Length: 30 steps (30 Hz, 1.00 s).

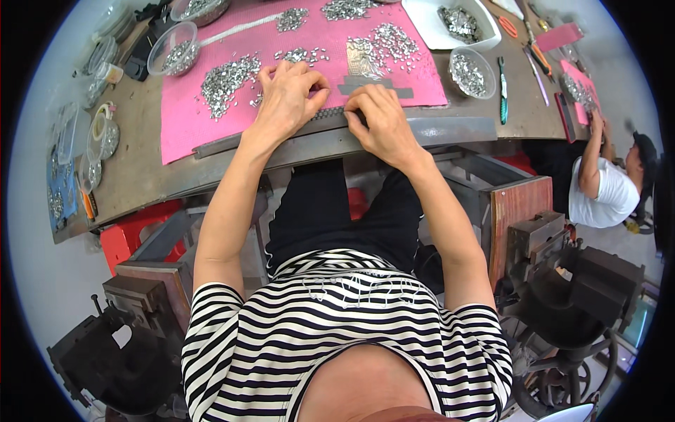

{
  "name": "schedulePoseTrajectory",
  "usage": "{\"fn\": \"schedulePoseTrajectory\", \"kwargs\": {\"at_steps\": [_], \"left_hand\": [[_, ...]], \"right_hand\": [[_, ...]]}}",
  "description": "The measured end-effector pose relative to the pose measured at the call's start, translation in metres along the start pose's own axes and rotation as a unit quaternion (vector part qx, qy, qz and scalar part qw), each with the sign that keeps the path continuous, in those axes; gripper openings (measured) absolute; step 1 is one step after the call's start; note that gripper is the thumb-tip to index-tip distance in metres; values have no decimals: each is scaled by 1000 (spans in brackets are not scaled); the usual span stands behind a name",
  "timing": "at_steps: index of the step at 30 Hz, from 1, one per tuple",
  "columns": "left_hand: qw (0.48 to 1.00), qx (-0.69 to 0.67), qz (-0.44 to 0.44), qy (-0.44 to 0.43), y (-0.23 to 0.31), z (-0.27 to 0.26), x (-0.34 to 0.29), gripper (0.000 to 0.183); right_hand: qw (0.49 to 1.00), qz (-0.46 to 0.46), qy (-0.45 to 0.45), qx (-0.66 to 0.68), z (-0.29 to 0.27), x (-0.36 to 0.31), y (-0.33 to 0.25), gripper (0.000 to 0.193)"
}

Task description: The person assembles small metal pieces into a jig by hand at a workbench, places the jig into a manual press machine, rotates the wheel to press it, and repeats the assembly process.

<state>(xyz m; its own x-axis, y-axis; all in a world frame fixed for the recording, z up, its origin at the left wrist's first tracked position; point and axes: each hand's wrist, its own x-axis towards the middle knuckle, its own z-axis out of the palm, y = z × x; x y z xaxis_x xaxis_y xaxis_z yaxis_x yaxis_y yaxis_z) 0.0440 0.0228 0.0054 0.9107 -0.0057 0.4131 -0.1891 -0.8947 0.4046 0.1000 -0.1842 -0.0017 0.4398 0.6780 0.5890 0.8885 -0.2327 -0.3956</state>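
Note:
My left hand [288, 98] is over the pink mat [179, 112], beside a pile of small silver metal pieces [230, 81]. Its fingers are bent and drawn in, and whatever lies at their tips is hidden. My right hand [383, 126] is closed at the mat's near edge, its thumb and forefinger together by a long dark metal strip [329, 113] with a row of small holes or slots. Anything in that pinch is too small to make out. Flat grey bars [401, 92] lie just beyond the right hand, near another silver pile [392, 46].
Clear plastic bowls of metal pieces stand left [174, 49] and right [471, 72]. A white tray [485, 32] holds more. Green-handled tweezers [503, 91] and orange-handled pliers [540, 60] lie to the right. A person in a white shirt [605, 190] works at far right.

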Motion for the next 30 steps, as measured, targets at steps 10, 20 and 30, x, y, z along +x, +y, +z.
{"fn": "schedulePoseTrajectory", "kwargs": {"at_steps": [10, 20, 30], "left_hand": [[1000, 19, -9, 24, 2, 1, -9, 10], [999, 24, -1, 23, 5, 2, -12, 6], [994, -93, 33, 47, 27, 6, -27, 9]], "right_hand": [[999, 1, 47, -14, -8, 0, 8, 13], [976, 149, 62, -148, -13, 7, 73, 8], [982, 151, 77, -77, -22, 2, 78, 8]]}}
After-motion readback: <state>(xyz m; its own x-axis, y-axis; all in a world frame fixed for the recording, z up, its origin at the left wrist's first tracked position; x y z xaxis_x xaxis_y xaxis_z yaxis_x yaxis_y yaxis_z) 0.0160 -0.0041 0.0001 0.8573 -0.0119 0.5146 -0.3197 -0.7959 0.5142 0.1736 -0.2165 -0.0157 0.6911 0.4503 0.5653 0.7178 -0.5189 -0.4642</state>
